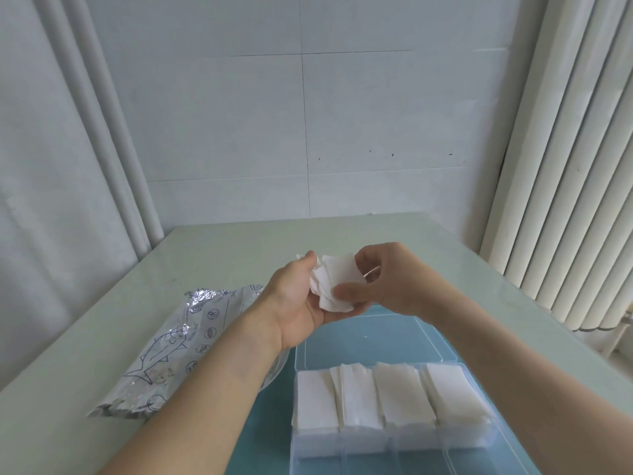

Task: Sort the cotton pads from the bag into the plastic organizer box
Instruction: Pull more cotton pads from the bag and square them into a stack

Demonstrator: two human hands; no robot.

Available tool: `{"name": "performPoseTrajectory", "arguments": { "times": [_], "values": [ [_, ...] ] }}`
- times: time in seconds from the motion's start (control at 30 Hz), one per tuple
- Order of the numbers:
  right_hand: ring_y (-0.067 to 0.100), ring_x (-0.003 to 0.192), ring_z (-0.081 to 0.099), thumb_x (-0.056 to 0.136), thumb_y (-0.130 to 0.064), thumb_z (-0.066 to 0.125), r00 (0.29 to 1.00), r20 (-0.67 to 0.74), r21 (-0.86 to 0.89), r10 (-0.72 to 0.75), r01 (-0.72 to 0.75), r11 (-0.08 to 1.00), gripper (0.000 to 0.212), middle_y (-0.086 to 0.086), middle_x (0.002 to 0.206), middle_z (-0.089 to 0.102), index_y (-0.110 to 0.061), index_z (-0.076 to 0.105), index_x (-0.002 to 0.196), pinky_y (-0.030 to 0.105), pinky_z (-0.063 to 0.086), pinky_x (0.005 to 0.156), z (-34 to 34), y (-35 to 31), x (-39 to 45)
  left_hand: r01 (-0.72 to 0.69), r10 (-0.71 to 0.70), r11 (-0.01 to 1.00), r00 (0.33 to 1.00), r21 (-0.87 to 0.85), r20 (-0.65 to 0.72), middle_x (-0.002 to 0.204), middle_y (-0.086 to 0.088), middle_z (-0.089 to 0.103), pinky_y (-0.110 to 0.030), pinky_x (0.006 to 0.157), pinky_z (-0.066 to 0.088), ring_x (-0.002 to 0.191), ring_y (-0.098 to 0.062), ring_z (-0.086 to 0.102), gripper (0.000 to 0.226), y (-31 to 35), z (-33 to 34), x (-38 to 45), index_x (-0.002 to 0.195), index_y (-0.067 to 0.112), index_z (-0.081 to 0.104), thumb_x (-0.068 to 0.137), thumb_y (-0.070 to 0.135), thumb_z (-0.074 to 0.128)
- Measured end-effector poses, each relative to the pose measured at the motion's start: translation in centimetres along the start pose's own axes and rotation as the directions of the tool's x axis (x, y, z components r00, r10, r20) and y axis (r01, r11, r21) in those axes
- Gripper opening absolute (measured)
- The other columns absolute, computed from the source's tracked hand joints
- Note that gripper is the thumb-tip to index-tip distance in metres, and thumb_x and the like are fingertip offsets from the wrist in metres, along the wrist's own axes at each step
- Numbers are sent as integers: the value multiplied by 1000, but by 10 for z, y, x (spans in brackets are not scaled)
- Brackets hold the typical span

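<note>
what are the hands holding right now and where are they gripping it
Both hold a loose bunch of cotton pads above the table: the left hand cradles it from below, the right hand pinches its right edge.

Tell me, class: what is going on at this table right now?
A person is sorting cotton pads. Both hands are raised over the table: the left hand cradles a loose bunch of cotton pads while the right hand pinches them. The clear plastic organizer box lies open, with four stacks of pads already side by side in it. The silver foil bag lies to its left.
</note>
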State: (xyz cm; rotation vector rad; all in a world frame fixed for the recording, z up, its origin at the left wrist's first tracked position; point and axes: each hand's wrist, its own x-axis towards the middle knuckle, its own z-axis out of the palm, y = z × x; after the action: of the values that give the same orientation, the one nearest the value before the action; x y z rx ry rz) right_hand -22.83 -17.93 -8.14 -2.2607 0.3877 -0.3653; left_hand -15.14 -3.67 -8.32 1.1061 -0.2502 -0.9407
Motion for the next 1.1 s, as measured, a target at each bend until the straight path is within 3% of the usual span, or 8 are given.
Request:
{"name": "performPoseTrajectory", "arguments": {
  "times": [0.07, 0.13, 0.37, 0.5, 0.7, 0.8, 0.9, 1.1],
  "values": [
    [23, 79, 70, 73, -28, 87, 999, -28, -10, -42, 42, 999, 26, 0, 84, 75, -14, 69, 85, 41, 55, 69, 0, 0, 0, 3, -3, 1000, 1000, -5, -15, 118, -27, 67, -54, 81, 57, 95, -40, 68, 53, 2, -3, 1, 127, -3, 54, 108, 38, 26],
    [27, 79, 70, 72, -24, 88, 996, -64, 23, -68, 69, 997, 25, 6, 84, 75, -11, 69, 84, 45, 55, 74, -4, 0, -1, 9, -9, 1000, 1000, 0, -2, 120, -30, 65, -55, 83, 56, 96, -44, 68, 51, 5, -5, 0, 129, -4, 50, 108, 36, 27],
    [23, 73, 60, 72, -14, 88, 997, 12, 363, -70, 61, 930, 32, 16, 86, 76, -2, 72, 97, 34, 46, 71, -33, 1, -3, -31, -2, 974, 989, 223, 145, 108, -26, 70, -43, 78, 62, 90, -37, 72, 38, 11, -8, -7, 117, -5, 64, 106, 19, 36],
    [18, 66, 60, 77, -9, 83, 991, 83, 375, -104, 66, 925, 32, 15, 85, 75, 3, 70, 104, 25, 47, 60, -44, -2, -7, -38, -30, 937, 982, 347, 189, 101, -22, 72, -35, 66, 61, 79, -33, 71, 30, 9, -6, -12, 118, -6, 63, 102, 1, 38],
    [18, 66, 59, 82, -16, 81, 984, 144, 326, -102, 50, 944, 28, 21, 88, 74, 0, 72, 103, 25, 46, 58, -42, -3, -8, 58, -103, 980, 966, 190, 237, 88, -24, 67, -35, 60, 60, 71, -35, 68, 53, 6, 2, -11, 104, -2, 69, 103, 36, 31],
    [21, 66, 54, 85, -28, 79, 991, 90, 244, -98, 74, 967, 27, 14, 76, 70, -2, 73, 87, 32, 45, 61, -30, -3, -5, 80, -107, 990, 962, 116, 251, 88, -24, 65, -32, 57, 56, 69, -36, 66, 69, 5, 3, -8, 109, 1, 69, 102, 54, 26],
    [19, 60, 51, 89, -28, 75, 995, 15, 148, -102, 99, 984, 26, 3, 64, 62, -5, 72, 78, 30, 44, 59, -23, -2, -3, 25, -59, 986, 977, 165, 205, 78, -18, 63, -24, 48, 43, 57, -28, 57, 62, 4, 2, -6, 107, 10, 69, 102, 55, 26],
    [12, 52, 52, 89, -17, 75, 994, -93, 324, -58, 86, 942, 10, 2, 64, 65, -7, 73, 88, 24, 43, 53, -25, -2, -2, 24, -51, 977, 991, 210, 122, 72, -15, 59, -19, 41, 35, 52, -24, 50, 69, 2, 1, -3, 106, 9, 63, 101, 62, 20]
  ]
}}
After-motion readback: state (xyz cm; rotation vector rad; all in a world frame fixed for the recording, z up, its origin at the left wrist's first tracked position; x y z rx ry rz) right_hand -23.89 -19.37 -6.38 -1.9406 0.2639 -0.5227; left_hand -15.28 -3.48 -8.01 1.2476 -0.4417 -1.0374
